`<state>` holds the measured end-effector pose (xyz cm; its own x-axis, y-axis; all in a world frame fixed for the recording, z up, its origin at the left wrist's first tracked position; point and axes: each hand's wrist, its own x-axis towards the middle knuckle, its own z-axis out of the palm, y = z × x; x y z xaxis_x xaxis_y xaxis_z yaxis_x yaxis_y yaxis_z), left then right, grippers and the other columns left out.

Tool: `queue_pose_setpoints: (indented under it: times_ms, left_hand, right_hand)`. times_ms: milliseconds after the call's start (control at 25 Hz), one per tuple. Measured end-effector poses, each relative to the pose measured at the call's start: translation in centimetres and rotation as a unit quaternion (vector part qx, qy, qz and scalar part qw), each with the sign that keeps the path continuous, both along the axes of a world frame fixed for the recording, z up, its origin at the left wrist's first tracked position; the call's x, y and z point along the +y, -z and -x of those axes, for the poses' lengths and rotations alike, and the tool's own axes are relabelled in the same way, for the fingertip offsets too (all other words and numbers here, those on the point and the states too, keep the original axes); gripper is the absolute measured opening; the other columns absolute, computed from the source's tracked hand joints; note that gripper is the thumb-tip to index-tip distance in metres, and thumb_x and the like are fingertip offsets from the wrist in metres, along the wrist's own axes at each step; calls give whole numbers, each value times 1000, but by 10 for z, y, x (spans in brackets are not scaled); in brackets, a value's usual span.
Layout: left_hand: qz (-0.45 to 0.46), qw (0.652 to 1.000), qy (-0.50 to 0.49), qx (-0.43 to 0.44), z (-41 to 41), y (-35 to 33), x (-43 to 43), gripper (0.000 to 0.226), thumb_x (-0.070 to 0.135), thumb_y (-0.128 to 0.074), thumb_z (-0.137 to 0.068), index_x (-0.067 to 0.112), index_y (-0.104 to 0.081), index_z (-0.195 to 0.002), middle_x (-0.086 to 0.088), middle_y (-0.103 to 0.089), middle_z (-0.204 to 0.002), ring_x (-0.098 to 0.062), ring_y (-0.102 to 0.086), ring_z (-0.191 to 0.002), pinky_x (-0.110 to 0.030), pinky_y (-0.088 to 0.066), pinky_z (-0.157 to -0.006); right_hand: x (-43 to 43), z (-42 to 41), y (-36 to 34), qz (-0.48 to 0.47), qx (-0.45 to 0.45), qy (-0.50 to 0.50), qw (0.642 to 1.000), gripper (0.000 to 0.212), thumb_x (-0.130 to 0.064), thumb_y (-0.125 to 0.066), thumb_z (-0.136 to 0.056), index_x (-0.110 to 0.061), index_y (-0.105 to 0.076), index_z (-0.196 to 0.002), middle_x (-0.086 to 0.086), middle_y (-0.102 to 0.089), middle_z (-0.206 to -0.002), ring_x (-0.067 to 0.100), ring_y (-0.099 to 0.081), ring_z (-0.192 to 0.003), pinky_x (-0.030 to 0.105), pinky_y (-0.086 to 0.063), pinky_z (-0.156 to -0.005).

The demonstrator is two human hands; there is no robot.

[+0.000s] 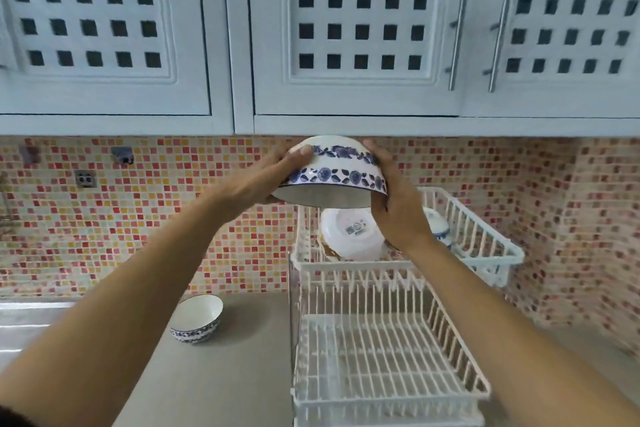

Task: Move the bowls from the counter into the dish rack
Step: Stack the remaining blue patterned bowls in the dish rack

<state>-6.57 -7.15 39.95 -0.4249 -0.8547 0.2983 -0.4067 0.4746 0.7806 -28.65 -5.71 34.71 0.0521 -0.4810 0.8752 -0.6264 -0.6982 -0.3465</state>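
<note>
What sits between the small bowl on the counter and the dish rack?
Nothing: in the head view, only bare counter lies between the small bowl and the dish rack.

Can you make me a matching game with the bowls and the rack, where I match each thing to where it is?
Things:
1. Large white bowl with blue flower bands
2. Small white bowl with a blue pattern
3. White bowl with a sticker on its base
4. Lower tier of the white wire dish rack

Places or states:
A. Standing upright on the grey counter
B. Nothing on it
C. Held upside down in both hands, above the rack
D. Leaning on its side in the rack's top tier

Pairs: 1-C, 2-A, 3-D, 4-B
</note>
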Motion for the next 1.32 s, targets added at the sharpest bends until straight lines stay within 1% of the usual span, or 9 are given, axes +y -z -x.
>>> queue_pose_setpoints:
  times_ms: [120, 280, 360, 440, 560, 640, 760, 960, 1320]
  left_hand:
    - [11, 996, 91, -23, 58, -6, -7, 63, 64, -47, -76, 44, -31, -133, 10, -50, -129, -10, -56, -111, -37, -46, -101]
    - [61, 989, 127, -36, 126, 0, -18, 78, 64, -62, -67, 35, -36, -135, 9, -52, -131, -14, -56, -113, -28, -51, -89]
    - [59, 989, 132, -15, 154, 6, -29, 78, 64, -67, -64, 35, -40, -130, 10, -57, -122, -11, -59, -107, -27, -53, -84]
    - [66, 991, 113, -8, 177, 12, -42, 88, 69, -72, -52, 29, -44, -126, 3, -60, -122, -17, -61, -109, -32, -55, -87]
    - [78, 993, 93, -12, 202, 23, -57, 70, 61, -74, -50, 35, -49, -110, 2, -60, -108, -19, -64, -99, -28, -59, -77]
    - [96, 992, 63, -43, 217, 30, -65, 70, 62, -74, -49, 40, -47, -110, 2, -59, -106, -22, -65, -97, -36, -59, -80]
    - [132, 985, 18, -113, 235, 43, -77, 80, 65, -72, -50, 35, -44, -119, 3, -54, -108, -22, -62, -95, -37, -57, -81]
    - [82, 971, -12, -222, 246, 51, -107, 73, 52, -78, -66, 27, -37, -122, -6, -59, -117, -25, -62, -97, -38, -55, -84]
    - [11, 938, -15, -346, 262, 51, -143, 87, 52, -78, -65, 20, -29, -129, -5, -54, -120, -24, -55, -102, -34, -46, -90]
  right_hand:
    - [-4, 71, -4, 27, 66, 38, 997, 62, -9, -44, -82, -32, -29, -137, 12, -59, -128, 28, -64, -95, 24, -47, -75]
    - [-10, 146, -3, 10, 126, 87, 988, 80, 12, -58, -78, -35, -25, -133, 14, -56, -129, 16, -58, -95, 20, -44, -78]
    - [-11, 176, -10, -21, 152, 74, 985, 80, 5, -62, -80, -39, -23, -134, 13, -48, -138, 16, -51, -109, 30, -43, -93]
    - [-8, 203, -17, -130, 189, 44, 972, 88, -15, -72, -78, -53, -15, -134, 4, -31, -150, 13, -35, -124, 37, -34, -106]
    - [-8, 225, -14, -263, 211, -5, 941, 103, -55, -73, -62, -59, 1, -133, -8, -16, -154, 8, -24, -129, 37, -29, -109]
    - [-19, 234, -6, -292, 194, -8, 936, 107, -69, -63, -56, -55, 3, -139, -5, -14, -156, 12, -25, -132, 39, -30, -108]
    - [-50, 245, 7, -307, 169, 3, 937, 108, -62, -71, -61, -46, -4, -144, -3, -19, -155, 18, -29, -136, 41, -36, -107]
    - [-92, 253, 28, -353, 151, -28, 923, 104, -63, -76, -58, -39, -20, -141, -2, -26, -150, 20, -36, -133, 44, -40, -107]
    - [-131, 256, 31, -398, 224, -11, 890, 102, -63, -77, -56, -40, -20, -137, -4, -29, -147, 17, -40, -125, 40, -41, -103]
